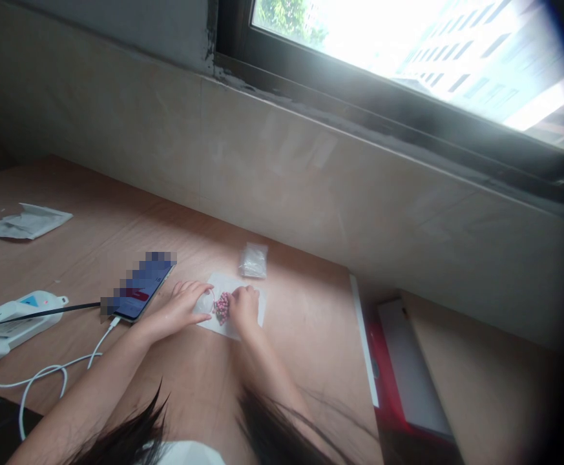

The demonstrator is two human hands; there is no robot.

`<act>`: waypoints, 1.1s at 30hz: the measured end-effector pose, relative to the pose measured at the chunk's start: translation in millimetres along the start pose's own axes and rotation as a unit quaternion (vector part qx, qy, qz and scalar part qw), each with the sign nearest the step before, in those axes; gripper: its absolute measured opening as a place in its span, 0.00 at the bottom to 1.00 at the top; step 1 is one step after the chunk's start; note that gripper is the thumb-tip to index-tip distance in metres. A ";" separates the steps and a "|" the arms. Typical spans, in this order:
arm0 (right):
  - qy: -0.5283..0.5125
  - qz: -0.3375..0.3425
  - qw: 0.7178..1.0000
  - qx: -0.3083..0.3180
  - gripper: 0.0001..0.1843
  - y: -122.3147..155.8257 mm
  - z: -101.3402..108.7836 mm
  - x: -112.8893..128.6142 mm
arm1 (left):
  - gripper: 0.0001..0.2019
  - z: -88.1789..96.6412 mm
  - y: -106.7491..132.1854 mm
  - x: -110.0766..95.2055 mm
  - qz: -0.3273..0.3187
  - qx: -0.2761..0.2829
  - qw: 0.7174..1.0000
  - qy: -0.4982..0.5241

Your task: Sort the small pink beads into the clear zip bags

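Note:
A white sheet of paper (243, 284) lies flat on the wooden table. On it is a small cluster of pink and dark beads (222, 310), too small to tell whether they are strung. My left hand (185, 303) curves its thumb and forefinger around a small translucent round piece (205, 302), just left of the beads; its exact kind is unclear. At the right edge of the cluster, my right hand (244, 305) has its fingers pinched together and touches the beads. What lies between those fingertips is hidden.
A clear plastic packet (253, 260) lies behind the paper. To the left are a phone (141, 294) with a white cable, a white power strip (20, 323) and a crumpled white packet (27, 221). Red and grey flat items (407, 368) sit past the table's right edge.

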State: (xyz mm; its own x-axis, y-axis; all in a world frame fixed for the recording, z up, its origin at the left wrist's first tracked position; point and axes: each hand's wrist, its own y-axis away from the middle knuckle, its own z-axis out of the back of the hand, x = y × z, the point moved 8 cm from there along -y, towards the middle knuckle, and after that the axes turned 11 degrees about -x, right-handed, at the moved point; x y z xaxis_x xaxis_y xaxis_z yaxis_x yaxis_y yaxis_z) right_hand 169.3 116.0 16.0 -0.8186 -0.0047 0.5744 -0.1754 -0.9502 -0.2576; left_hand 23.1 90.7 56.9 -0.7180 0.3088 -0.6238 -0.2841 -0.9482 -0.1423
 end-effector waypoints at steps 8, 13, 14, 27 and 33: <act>0.013 -0.004 0.999 0.033 0.06 -8.0 3.8 4.7 | 0.24 1.8 1.0 -0.4 0.001 -0.009 1.000 0.009; -0.119 -0.011 0.992 0.035 0.07 -1.4 30.5 28.9 | 0.23 -2.1 0.0 -0.1 -0.003 -0.018 1.000 0.012; -0.144 -0.009 0.989 0.041 0.07 1.7 34.2 35.6 | 0.23 -2.6 -0.8 -1.4 -0.003 -0.023 1.000 0.015; -0.477 -0.230 0.831 0.171 0.11 26.5 22.4 33.3 | 0.31 7.4 17.0 1.5 0.143 -0.078 0.957 0.240; -0.510 -0.247 0.801 0.194 0.11 29.0 35.5 38.9 | 0.20 -21.2 37.4 15.3 0.258 -0.012 0.803 0.537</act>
State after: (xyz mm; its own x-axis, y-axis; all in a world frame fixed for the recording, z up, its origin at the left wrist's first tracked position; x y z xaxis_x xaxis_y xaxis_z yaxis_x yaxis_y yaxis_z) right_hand 151.8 77.2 58.4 0.2059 0.3370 0.9187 0.0060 -0.9393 0.3432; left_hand 15.0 58.4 25.8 0.2291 -0.3566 -0.9057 -0.1021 -0.9342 0.3419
